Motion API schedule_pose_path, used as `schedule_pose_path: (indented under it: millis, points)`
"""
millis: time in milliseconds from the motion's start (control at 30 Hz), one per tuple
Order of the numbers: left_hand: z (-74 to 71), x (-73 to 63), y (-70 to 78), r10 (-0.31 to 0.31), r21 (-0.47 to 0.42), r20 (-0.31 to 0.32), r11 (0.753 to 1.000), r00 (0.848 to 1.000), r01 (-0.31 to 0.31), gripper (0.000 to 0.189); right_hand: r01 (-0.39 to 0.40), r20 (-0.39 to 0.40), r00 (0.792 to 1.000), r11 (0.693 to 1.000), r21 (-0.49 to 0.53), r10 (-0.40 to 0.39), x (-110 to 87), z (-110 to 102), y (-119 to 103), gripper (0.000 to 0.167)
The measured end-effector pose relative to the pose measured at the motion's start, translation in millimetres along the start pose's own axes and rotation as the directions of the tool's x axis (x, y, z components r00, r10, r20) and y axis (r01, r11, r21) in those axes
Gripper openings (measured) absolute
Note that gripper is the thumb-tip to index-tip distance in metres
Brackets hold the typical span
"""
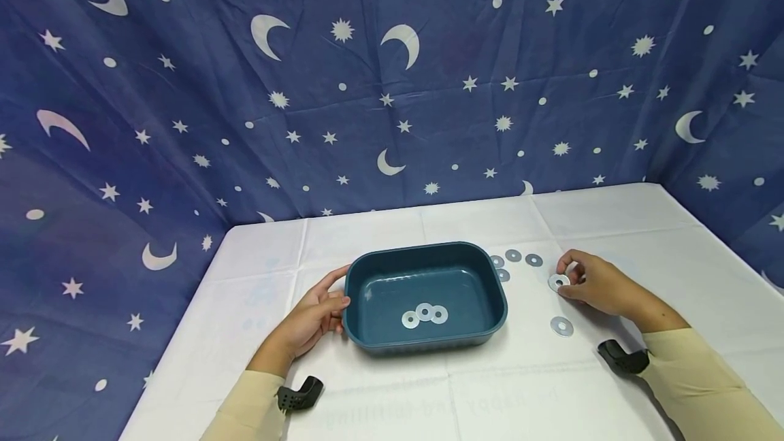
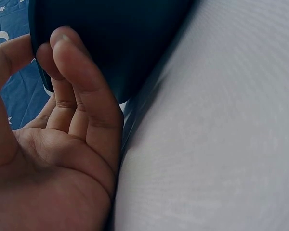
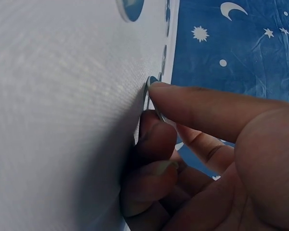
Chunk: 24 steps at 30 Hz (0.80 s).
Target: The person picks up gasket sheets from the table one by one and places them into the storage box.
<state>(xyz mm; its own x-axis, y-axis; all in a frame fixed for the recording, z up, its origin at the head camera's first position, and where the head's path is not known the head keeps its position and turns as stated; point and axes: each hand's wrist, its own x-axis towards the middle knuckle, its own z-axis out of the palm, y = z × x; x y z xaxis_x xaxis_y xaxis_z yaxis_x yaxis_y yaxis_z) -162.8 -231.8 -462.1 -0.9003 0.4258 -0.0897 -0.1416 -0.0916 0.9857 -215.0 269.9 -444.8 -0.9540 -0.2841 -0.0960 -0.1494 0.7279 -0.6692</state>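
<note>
a blue curtain printed with white moons and stars [image 1: 429, 114] hangs behind the white-covered bench [image 1: 392, 386]. near the bench's middle sits my dark teal rectangular dish [image 1: 422, 346], its corners rounded. beige sleeves [image 1: 704, 373] cover my forearms. my left hand [image 1: 309, 318] grasps the dish's left end, thumb at the rim. my right hand [image 1: 600, 284], apart from the dish, pinches a flat metal washer [image 1: 553, 280] between thumb and finger, close to the cloth. three washers [image 1: 425, 307] bunch together inside the dish; four lie off its far right corner, and one lies nearer me, just below my right hand.
</note>
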Motion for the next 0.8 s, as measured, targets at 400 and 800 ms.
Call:
schedule_pose_path:
  millis: [400,800]
  points:
    - [-1.3,-0.2,-1.1,0.005,0.01,0.004,1.0,1.0,-0.005,0.071,-0.004,0.024,1.0,1.0,0.029,0.004,-2.4,-3,-3,0.024]
    - [1.3,-0.8,1.0,-0.002,0.009,-0.003,1.0,1.0,0.002,0.071,0.027,0.035,0.999,0.999,0.041,-0.029,-6.8,-3,-16,0.022]
